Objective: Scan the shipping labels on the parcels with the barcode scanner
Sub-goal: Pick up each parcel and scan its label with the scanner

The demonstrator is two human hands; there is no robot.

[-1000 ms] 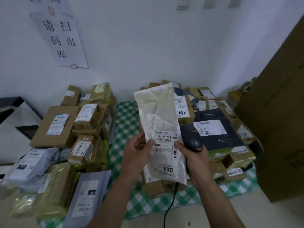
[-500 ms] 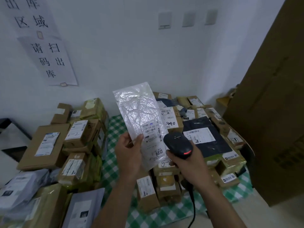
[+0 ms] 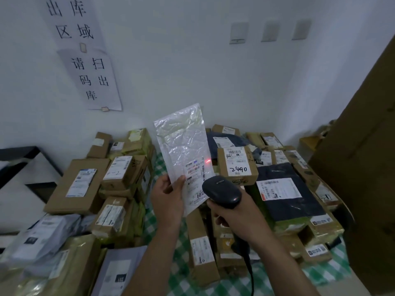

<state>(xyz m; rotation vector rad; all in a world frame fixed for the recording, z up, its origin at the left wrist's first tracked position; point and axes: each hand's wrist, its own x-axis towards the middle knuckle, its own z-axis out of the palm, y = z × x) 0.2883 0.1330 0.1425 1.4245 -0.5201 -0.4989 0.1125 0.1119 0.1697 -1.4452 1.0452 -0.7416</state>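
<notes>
My left hand [image 3: 167, 197] pinches the lower left edge of a crinkled white plastic mailer [image 3: 181, 142] and holds it upright above the table. Its shipping label [image 3: 195, 174] faces me, with "6813" partly covered. My right hand [image 3: 235, 218] grips a black corded barcode scanner [image 3: 221, 191] just right of the label, its head pointing at it. A red light spot [image 3: 207, 161] glows at the label's upper right edge.
A table with a green checked cloth [image 3: 181, 248] carries brown boxes on the left [image 3: 77, 184], a box marked "2490" [image 3: 237, 165] and a dark mailer [image 3: 284, 193] on the right. A tall cardboard sheet [image 3: 363, 146] stands at the right. Paper signs [image 3: 89, 80] hang on the wall.
The mailer has tilted upright and lifted a little. The scanner moved from behind the mailer to its right front, and a red spot now shows on the label.
</notes>
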